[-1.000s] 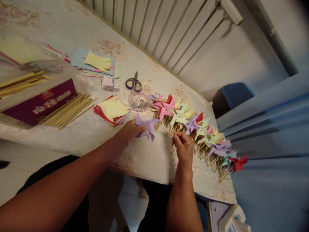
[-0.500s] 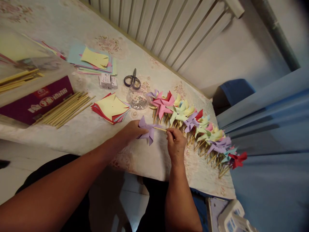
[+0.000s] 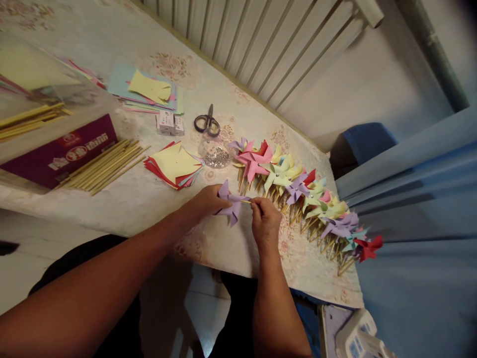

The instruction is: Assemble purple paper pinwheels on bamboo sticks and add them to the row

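Observation:
Between my hands, above the near part of the table, is a purple paper pinwheel. My left hand pinches its paper blades from the left side. A thin wooden stick extends from the pinwheel to the right, and my right hand is closed around it close to the paper. The stick's far end is hidden by the right hand. Just beyond lies a row of finished-looking pinwheels in several colours, on sticks. A clear dish of small metal fasteners sits above my left hand.
Scissors, small white boxes and a stack of coloured paper squares lie to the left. Further left are loose wooden sticks beside a clear plastic bag with a purple label. A radiator borders the table's back.
My right hand has moved left along the stick, closer to the pinwheel, so less stick shows between them. My left hand still pinches the paper. The view has shifted slightly.

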Action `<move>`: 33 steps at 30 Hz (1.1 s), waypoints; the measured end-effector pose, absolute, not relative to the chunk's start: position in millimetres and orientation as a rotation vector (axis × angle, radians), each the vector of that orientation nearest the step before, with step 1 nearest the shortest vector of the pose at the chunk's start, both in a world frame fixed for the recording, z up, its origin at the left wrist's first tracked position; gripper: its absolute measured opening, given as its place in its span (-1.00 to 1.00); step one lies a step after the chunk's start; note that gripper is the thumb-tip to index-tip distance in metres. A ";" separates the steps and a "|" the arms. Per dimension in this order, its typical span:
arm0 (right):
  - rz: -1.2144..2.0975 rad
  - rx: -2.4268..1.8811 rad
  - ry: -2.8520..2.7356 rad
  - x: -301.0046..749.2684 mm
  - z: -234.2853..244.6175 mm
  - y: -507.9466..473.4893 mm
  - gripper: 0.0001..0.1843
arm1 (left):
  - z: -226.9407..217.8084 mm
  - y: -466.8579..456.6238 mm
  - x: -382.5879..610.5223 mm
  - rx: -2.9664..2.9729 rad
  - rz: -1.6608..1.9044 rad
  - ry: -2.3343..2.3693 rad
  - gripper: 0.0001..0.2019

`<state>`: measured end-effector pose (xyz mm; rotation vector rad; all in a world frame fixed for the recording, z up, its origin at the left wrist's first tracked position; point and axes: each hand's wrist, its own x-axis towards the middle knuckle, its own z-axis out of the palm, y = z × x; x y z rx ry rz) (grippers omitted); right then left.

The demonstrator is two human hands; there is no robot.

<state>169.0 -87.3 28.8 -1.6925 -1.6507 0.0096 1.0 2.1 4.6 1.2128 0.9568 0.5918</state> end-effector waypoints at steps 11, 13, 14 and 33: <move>0.081 -1.688 -1.639 170.6 27.5 -86.2 -0.82 | 3.3 3.7 -0.1 1.241 0.579 0.965 -0.74; 0.084 -1.694 -1.651 171.8 27.1 -86.4 -0.82 | 2.0 4.1 -0.2 1.246 0.566 0.962 -0.73; 0.082 -1.696 -1.647 172.0 26.9 -86.5 -0.82 | 1.4 4.4 -0.3 1.250 0.561 0.962 -0.73; 0.251 -1.842 -1.329 197.3 18.3 -91.4 -0.83 | 11.3 6.4 -7.9 1.070 0.702 0.994 -0.81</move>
